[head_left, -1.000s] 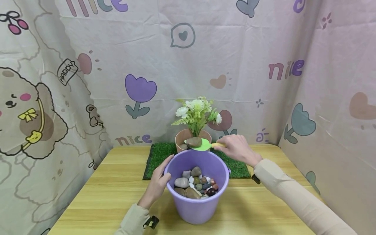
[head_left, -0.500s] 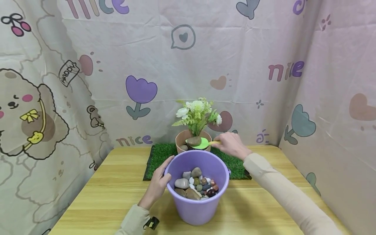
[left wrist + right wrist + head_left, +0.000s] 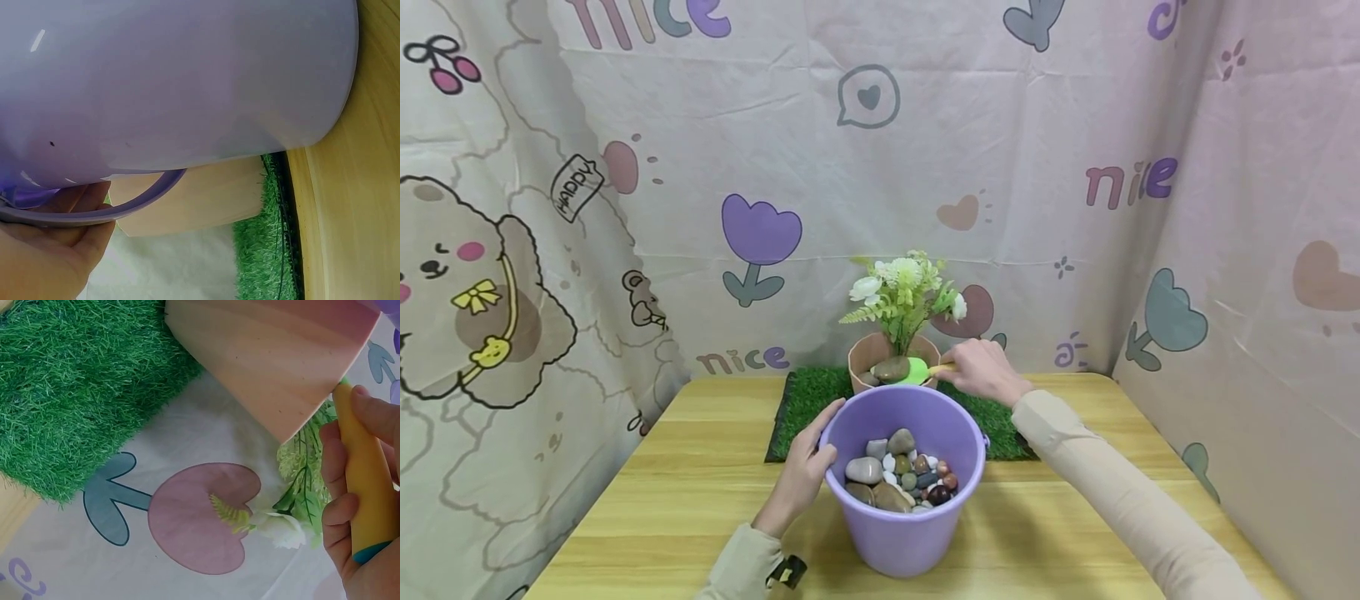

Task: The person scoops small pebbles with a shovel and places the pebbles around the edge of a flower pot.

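Left hand (image 3: 799, 473) grips purple bucket (image 3: 904, 535) of stones (image 3: 908, 481), near, by its left rim | Right hand (image 3: 987, 369) grips green-bladed trowel (image 3: 917, 372) | Brown stone (image 3: 892, 369) at blade, in mouth of far flowerpot (image 3: 269, 356)

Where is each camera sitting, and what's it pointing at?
Head: on the person's head, facing forward and down at the purple bucket; the left hand, right hand and sleeves show.
Left wrist: on that wrist, facing the bucket's outside and the table; the left hand shows at lower left.
Right wrist: on that wrist, facing the pot and grass mat; the right hand shows, gripping a yellow trowel handle.
Shared: both wrist views show the pot and grass mat.
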`<state>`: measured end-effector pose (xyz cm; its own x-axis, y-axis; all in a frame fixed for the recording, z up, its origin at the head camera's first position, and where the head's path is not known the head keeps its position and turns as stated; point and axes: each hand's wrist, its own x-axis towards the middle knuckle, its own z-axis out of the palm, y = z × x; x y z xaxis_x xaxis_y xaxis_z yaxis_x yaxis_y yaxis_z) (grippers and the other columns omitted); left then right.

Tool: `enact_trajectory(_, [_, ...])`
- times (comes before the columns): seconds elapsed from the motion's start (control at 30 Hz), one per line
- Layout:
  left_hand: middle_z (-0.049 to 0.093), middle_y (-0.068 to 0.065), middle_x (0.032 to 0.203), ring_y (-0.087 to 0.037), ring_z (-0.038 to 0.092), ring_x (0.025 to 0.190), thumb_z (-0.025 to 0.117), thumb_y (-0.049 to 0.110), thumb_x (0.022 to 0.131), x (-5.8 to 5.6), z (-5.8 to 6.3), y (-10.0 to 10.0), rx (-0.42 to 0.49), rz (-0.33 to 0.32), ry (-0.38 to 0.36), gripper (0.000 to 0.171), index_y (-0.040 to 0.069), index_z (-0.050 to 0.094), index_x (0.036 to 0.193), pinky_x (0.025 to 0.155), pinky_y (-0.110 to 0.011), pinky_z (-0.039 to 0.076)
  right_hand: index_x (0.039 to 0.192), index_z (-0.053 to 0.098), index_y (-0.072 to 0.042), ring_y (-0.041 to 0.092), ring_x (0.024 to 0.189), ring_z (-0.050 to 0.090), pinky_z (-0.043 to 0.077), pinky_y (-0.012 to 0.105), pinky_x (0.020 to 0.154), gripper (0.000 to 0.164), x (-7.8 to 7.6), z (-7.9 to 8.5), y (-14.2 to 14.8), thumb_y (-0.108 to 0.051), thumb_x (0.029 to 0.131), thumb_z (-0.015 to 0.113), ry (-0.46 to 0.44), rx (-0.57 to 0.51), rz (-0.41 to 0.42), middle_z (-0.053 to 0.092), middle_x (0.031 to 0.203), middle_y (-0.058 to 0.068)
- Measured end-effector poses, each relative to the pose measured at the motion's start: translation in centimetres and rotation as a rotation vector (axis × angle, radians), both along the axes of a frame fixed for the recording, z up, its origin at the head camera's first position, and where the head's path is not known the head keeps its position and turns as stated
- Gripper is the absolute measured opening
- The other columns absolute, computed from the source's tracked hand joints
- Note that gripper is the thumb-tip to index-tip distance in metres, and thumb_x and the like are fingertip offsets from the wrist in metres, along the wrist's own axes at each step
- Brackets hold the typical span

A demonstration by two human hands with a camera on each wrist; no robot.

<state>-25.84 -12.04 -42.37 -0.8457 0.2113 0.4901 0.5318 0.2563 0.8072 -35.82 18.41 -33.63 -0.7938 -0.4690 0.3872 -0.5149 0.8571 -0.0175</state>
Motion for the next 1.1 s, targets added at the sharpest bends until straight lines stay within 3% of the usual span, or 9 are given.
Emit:
enact_trajectory(0.13, [0.051, -0.014, 0.145, -0.029, 0.057, 0.123, 0.044, 0.0, 0.081, 0.0, -0.1, 0.0, 0.002, 0.004, 0.004, 0.068, 0.013, 0.044, 0.148, 0.096, -0.031, 0.05, 0.073, 0.073, -0.025, 0.008, 0.045, 0.038, 0.028, 0.026, 0.041, 0.026, -0.1, 0.1, -0.2, -0.042, 0.09, 0.066, 0.001, 0.018, 0.022, 0.044, 0.049, -0.01])
enact_trajectory(0.33, [0.052, -0.015, 0.144, -0.029, 0.057, 0.123, 0.044, -0.001, 0.081, 0.0, 0.0, 0.0, 0.009, 0.004, 0.012, 0.067, 0.011, 0.044, 0.148, 0.096, -0.029, 0.05, 0.088, 0.08, -0.025, 0.008, 0.045, 0.041, 0.029, 0.025, 0.04, 0.016, -0.3, 0.5, -0.7, -0.037, 0.088, 0.07, 0.036, 0.052, 0.081, 0.061, 0.062, -0.011])
enact_trajectory(0.67, [0.051, -0.015, 0.144, -0.03, 0.057, 0.122, 0.043, -0.001, 0.081, 0.1, 0.1, 0.0, 0.013, 0.0, 0.011, 0.068, 0.01, 0.044, 0.148, 0.095, -0.029, 0.05, 0.069, 0.068, -0.025, 0.007, 0.048, 0.041, 0.032, 0.026, 0.044, 0.021, -0.5, 1.1, -1.6, -0.034, 0.086, 0.073, 0.094, 0.149, 0.179, 0.055, 0.061, -0.013])
enact_trajectory(0.83, [0.052, -0.015, 0.144, -0.029, 0.057, 0.122, 0.043, -0.002, 0.081, 0.0, 0.0, 0.0, 0.012, 0.003, 0.013, 0.068, 0.011, 0.044, 0.148, 0.094, -0.029, 0.05, 0.067, 0.067, -0.025, 0.007, 0.051, 0.048, 0.04, 0.03, 0.047, 0.022, -0.5, 1.6, -1.3, -0.034, 0.086, 0.073, 0.151, 0.197, 0.208, 0.057, 0.062, -0.011])
enact_trajectory(1.1, [0.053, -0.015, 0.143, -0.029, 0.058, 0.121, 0.044, -0.002, 0.08, 0.0, -0.1, 0.0, 0.008, 0.015, 0.026, 0.068, 0.008, 0.045, 0.147, 0.094, -0.028, 0.05, 0.082, 0.078, -0.024, 0.014, 0.065, 0.064, 0.054, 0.039, 0.061, 0.01, -0.4, 2.4, -0.4, -0.034, 0.081, 0.077, 0.231, 0.254, 0.204, 0.069, 0.073, -0.008])
